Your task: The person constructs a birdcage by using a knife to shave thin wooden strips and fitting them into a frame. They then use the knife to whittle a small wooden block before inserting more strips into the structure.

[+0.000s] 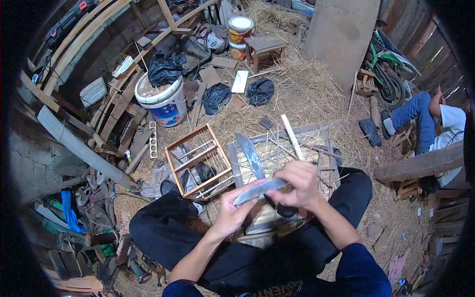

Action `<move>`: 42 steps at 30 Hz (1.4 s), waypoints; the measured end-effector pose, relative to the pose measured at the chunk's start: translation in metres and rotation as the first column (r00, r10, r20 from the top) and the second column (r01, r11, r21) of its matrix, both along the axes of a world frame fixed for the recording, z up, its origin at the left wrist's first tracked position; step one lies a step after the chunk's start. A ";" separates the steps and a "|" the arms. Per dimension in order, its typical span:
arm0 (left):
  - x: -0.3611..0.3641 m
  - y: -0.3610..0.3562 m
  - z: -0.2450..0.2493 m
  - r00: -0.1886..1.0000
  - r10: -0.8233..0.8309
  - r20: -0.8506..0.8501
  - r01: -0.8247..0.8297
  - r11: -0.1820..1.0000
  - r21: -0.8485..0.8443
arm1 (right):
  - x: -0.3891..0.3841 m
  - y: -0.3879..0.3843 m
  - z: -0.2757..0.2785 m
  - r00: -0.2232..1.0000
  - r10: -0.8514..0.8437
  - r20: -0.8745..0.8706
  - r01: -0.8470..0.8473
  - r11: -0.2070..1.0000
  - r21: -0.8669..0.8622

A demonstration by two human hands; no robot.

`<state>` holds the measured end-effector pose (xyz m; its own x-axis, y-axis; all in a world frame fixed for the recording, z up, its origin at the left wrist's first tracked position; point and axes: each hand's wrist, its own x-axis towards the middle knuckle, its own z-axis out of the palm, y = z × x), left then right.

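Observation:
A broad-bladed knife (260, 192) is held level over my lap. My right hand (297, 185) is wrapped round its handle end. My left hand (235, 210) is curled at the other end of the blade, which lies across its fingers and hides part of them. Just beyond, a second, longer blade (251, 157) lies on a slatted mat (242, 171) with its tip pointing away. A pale wooden stick (293, 136) extends away from behind my right hand. Thin split strips (279, 143) are scattered over the mat.
An open wooden cage frame (200, 161) with thin bars stands left of the mat. Behind it is a white bucket (166, 106) with a black bag on top. A small stool (265, 47) stands in straw farther back. At right, another person (430, 123) sits near a wooden beam (420, 166).

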<state>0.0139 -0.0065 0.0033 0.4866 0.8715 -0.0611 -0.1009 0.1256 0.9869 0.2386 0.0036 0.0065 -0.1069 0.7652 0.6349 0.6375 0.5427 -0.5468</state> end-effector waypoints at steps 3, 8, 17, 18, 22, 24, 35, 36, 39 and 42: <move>-0.002 -0.003 0.004 0.999 -0.011 -0.032 0.002 0.968 -0.249 | 0.036 0.017 -0.008 0.941 -0.254 -0.224 0.223 0.963 -0.153; -0.002 -0.001 -0.011 0.999 -0.036 0.040 0.037 0.999 -0.026 | -0.001 -0.002 -0.002 0.998 0.059 0.010 -0.059 0.998 0.017; 0.006 -0.002 -0.006 0.993 0.108 0.047 -0.101 0.987 -0.128 | 0.017 0.008 -0.011 0.996 -0.074 0.049 0.075 0.997 -0.005; 0.005 -0.001 -0.008 0.991 0.133 0.014 -0.132 0.988 -0.087 | 0.006 0.009 -0.012 0.998 -0.066 0.024 0.065 0.998 0.022; 0.003 0.000 -0.003 0.988 0.155 -0.026 -0.157 0.974 -0.163 | 0.014 0.011 -0.018 0.992 -0.126 0.001 0.126 0.991 -0.046; 0.005 0.004 0.001 0.990 0.140 -0.006 -0.140 0.984 -0.110 | 0.015 0.012 -0.015 0.990 -0.138 0.007 0.138 0.989 -0.045; 0.004 0.008 -0.002 0.997 0.078 0.009 -0.076 0.990 -0.123 | 0.000 0.009 -0.016 0.999 -0.025 0.032 0.026 1.000 -0.016; 0.003 0.009 -0.002 0.997 0.071 0.037 -0.065 0.987 -0.150 | 0.000 0.009 -0.016 0.999 -0.023 0.033 0.024 0.999 -0.025; 0.001 0.009 -0.005 0.991 0.053 0.122 -0.028 0.980 -0.195 | -0.003 0.009 -0.017 1.000 -0.004 0.031 0.004 1.000 -0.010; 0.000 0.010 -0.006 0.984 0.054 0.171 -0.016 0.976 -0.218 | -0.009 0.005 -0.017 0.994 0.055 0.089 -0.054 0.998 -0.015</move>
<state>0.0142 0.0034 -0.0025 0.4759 0.8638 -0.1653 -0.2777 0.3260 0.9037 0.2294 0.0084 -0.0102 -0.2045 0.7648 0.6109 0.6542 0.5711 -0.4959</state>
